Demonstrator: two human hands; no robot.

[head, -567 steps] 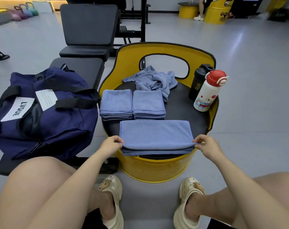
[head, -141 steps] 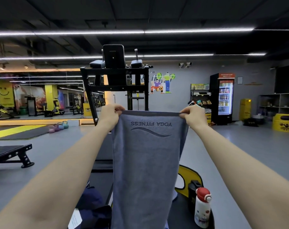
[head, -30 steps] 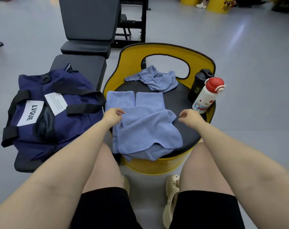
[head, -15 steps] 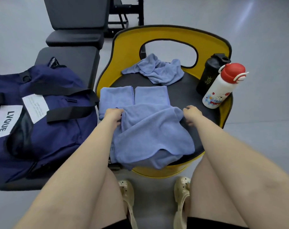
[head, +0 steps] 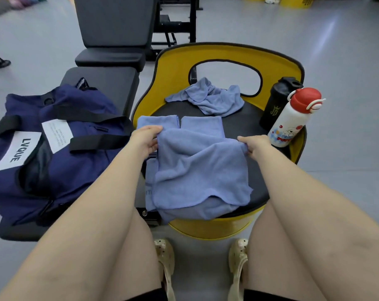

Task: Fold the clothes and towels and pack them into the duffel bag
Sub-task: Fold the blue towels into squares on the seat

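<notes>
A blue towel (head: 199, 170) lies loosely doubled over on the black seat of the yellow stool (head: 245, 127), its lower edge hanging over the front. My left hand (head: 146, 139) pinches its far left corner and my right hand (head: 252, 144) pinches its far right corner. Just beyond, two folded blue towels (head: 179, 123) sit side by side. A crumpled blue cloth (head: 210, 98) lies at the back of the seat. The navy duffel bag (head: 54, 144) rests on a black bench to the left.
A white bottle with a red cap (head: 292, 120) and a black shaker bottle (head: 275, 105) stand at the stool's right edge. Black gym benches (head: 112, 40) stand behind the bag. My knees and sandals are below the stool. Grey floor surrounds everything.
The towel that was held up in the air now lies on the seat. Over the last second both hands settled on its far corners, pulling them a little apart.
</notes>
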